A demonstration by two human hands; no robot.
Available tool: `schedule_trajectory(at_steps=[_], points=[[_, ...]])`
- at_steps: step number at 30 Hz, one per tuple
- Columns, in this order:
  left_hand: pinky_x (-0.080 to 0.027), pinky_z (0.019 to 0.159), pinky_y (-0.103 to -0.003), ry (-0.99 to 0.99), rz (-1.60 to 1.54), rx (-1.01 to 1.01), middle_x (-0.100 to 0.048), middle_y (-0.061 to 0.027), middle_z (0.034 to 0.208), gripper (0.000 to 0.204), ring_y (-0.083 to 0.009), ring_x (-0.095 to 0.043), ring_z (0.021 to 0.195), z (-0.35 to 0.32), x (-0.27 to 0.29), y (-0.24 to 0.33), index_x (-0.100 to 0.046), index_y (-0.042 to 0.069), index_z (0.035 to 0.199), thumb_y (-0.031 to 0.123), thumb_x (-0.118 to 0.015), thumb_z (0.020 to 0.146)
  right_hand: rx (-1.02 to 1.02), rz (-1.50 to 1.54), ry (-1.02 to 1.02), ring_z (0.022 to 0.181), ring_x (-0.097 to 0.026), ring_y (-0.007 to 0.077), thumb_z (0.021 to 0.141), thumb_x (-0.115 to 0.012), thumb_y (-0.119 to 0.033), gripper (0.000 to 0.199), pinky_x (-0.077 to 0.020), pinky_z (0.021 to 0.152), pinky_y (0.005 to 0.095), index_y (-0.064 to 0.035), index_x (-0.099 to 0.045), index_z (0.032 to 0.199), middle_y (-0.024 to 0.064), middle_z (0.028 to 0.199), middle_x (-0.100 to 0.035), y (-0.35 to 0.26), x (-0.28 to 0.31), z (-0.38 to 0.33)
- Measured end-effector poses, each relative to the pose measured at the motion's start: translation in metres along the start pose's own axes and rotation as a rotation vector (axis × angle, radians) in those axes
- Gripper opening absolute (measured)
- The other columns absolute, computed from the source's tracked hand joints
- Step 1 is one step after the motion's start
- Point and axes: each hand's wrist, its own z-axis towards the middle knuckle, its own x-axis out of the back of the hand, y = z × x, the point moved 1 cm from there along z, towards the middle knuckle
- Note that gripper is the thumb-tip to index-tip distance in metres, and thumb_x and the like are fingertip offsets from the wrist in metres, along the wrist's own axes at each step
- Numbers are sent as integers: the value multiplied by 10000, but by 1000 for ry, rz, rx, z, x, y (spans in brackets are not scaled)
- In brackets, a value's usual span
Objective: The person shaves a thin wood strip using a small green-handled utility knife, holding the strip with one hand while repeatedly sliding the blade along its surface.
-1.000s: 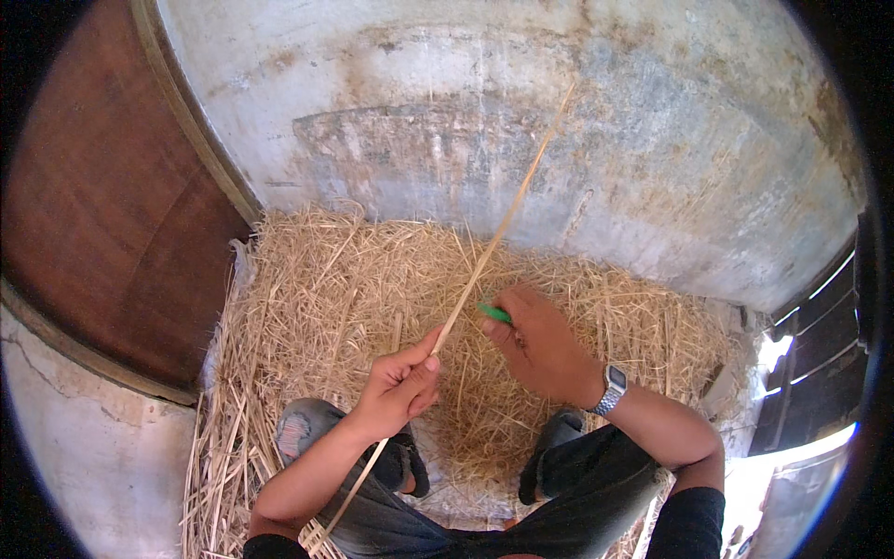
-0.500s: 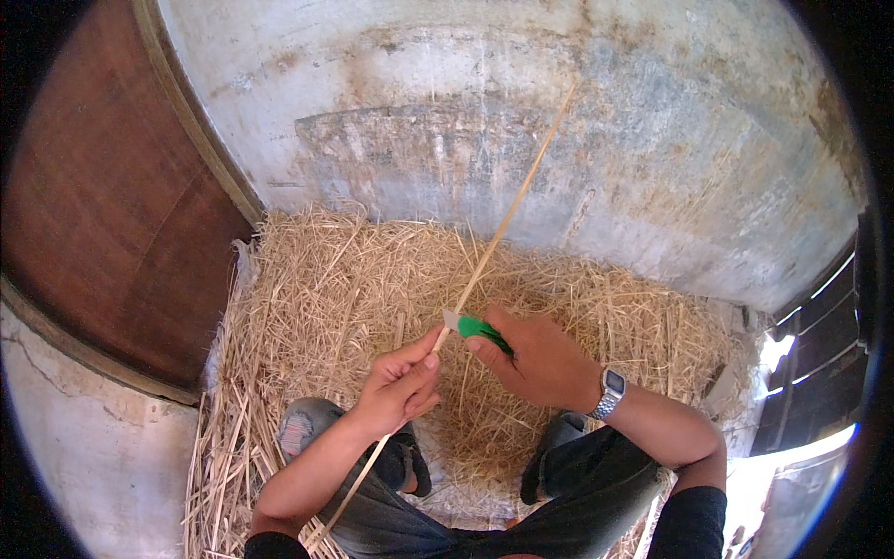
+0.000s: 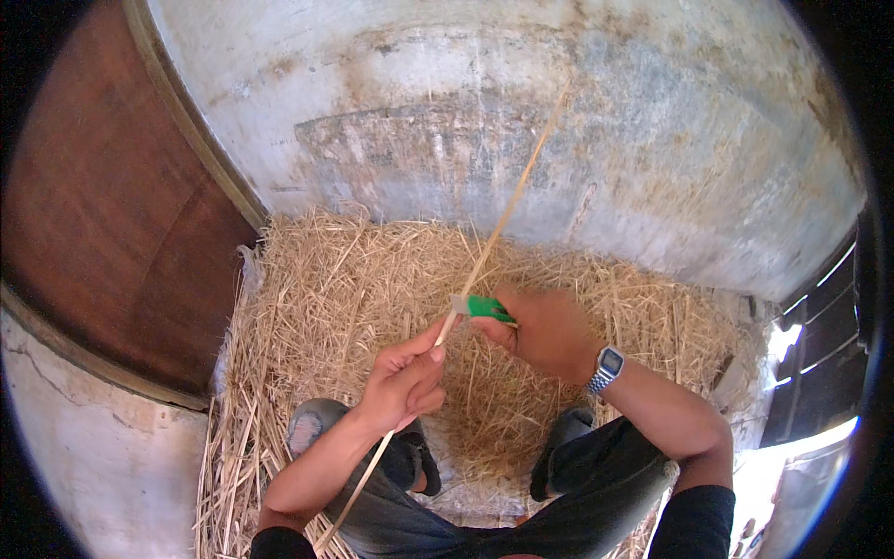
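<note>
The left hand [image 3: 407, 387] is grasping a pale thin strip [image 3: 484, 258], which is slanting from seven o'clock to one o'clock. Toward three o'clock, the right hand [image 3: 551, 334] is clenching its fingers around a green cutter [image 3: 487, 309], whose blade is meeting the strip.

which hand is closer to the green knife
The right. The right hand holds the green knife in its grip; the left hand is lower and to the left in the picture, holding the pale strip.
</note>
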Motion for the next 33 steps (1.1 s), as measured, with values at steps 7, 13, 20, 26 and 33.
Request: schedule_trajectory(at_steps=[7, 13, 20, 26, 33], points=[[-250, 410, -204, -164, 75, 39, -295, 56, 557, 431, -34, -262, 423, -23, 3, -13, -378, 59, 1472, 97, -389, 1043, -522, 130, 675, 492, -499, 210, 1010, -486, -419, 444, -393, 496, 395, -1, -611, 928, 117, 586, -520, 130, 76, 4], [-257, 397, -189, -144, -91, 33, -289, 47, 530, 466, -28, -247, 404, -20, 11, -2, -298, 27, 1497, 105, -374, 1043, -465, 668, 599, 492, -394, 56, 1000, -526, -393, 382, -314, 454, 267, -49, -596, 849, -22, 572, -460, 121, 55, -12], [-256, 413, -185, -183, -147, 76, -286, 56, 542, 471, -29, -255, 417, -12, 4, -5, -297, 39, 1501, 109, -381, 1042, -436, 890, 448, 477, -388, 9, 940, -658, -229, 184, -290, 429, 221, -47, -672, 968, -83, 579, -478, 54, 43, -4], [-264, 440, -188, -159, -71, 117, -301, 61, 556, 479, -25, -270, 434, -10, 0, -13, -304, 70, 1507, 131, -409, 1044, -279, 794, 225, 423, -366, 34, 938, -668, -210, 175, -266, 400, 231, -36, -677, 950, -61, 542, -470, 15, 10, -6], [-282, 420, -199, -178, -8, 82, -311, 50, 530, 491, -31, -289, 412, -6, 1, -21, -309, 54, 1502, 132, -431, 1032, -507, 1227, 288, 491, -396, 28, 944, -660, -219, 181, -276, 428, 231, -48, -681, 888, -67, 556, -452, 22, 22, -1]])
